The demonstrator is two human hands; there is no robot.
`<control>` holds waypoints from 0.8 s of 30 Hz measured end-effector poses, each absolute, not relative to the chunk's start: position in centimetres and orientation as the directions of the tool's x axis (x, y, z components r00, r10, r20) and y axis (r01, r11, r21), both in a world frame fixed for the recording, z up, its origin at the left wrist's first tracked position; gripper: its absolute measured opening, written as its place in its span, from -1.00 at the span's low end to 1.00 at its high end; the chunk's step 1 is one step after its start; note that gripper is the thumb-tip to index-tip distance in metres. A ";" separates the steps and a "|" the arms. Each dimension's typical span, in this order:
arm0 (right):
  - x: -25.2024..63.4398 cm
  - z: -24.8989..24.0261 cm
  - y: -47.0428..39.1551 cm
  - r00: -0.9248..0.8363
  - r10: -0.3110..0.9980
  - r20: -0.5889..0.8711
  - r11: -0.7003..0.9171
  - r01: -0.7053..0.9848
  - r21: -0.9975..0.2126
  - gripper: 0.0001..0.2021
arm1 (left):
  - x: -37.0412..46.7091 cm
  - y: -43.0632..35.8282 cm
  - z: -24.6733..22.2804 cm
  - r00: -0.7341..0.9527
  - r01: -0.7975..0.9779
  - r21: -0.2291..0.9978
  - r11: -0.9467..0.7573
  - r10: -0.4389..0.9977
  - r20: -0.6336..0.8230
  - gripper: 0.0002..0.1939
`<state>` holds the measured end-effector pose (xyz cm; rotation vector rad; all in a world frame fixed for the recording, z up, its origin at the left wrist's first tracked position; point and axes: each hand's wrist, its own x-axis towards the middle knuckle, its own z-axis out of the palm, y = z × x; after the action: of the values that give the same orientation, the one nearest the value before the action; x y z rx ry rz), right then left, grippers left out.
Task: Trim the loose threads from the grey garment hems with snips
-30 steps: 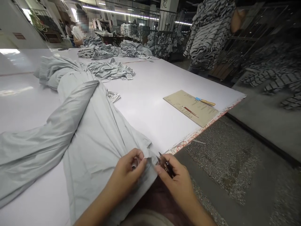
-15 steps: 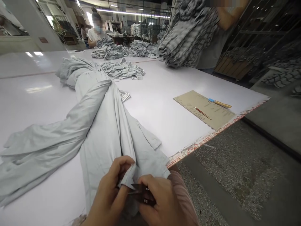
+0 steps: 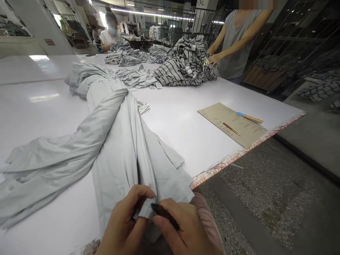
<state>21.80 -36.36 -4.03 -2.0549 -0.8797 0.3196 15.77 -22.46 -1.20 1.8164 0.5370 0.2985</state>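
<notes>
Pinching the edge of a pale grey garment (image 3: 119,148) in the left hand (image 3: 124,219), with dark snips (image 3: 167,215) in the right hand (image 3: 183,225).

Gripping a small fold of the garment between left thumb and fingers, close to the body; curling right fingers and thumb around the snips, with the tip just beside that fold, contact too hard to tell. Working at a white table (image 3: 172,124), with the garment spread lengthwise across it and a twisted length reaching left. Facing a tan card sheet (image 3: 212,111) near the table's right edge, a slim red stick (image 3: 230,128) and a yellow-handled tool (image 3: 252,118) on it, and, farther back, a black-striped pile (image 3: 177,69) under another person's hands (image 3: 216,58).
</notes>
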 end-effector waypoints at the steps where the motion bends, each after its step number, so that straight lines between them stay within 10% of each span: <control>1: 21.8 -4.0 -36.3 0.718 0.689 0.102 -0.377 0.475 -0.795 -0.82 | 15.7 -22.4 -1.1 0.866 0.212 0.948 -0.238 0.496 -0.069 -0.77; 24: 22.4 -4.4 -35.3 0.722 0.690 0.053 -0.253 0.309 -0.917 -0.87 | 15.5 -21.2 -0.6 0.868 0.314 0.929 -0.195 0.455 -0.198 -0.80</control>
<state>22.38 -35.31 -4.41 -1.8470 -0.7779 0.4408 15.50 -21.19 -0.57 1.7989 0.5822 0.1414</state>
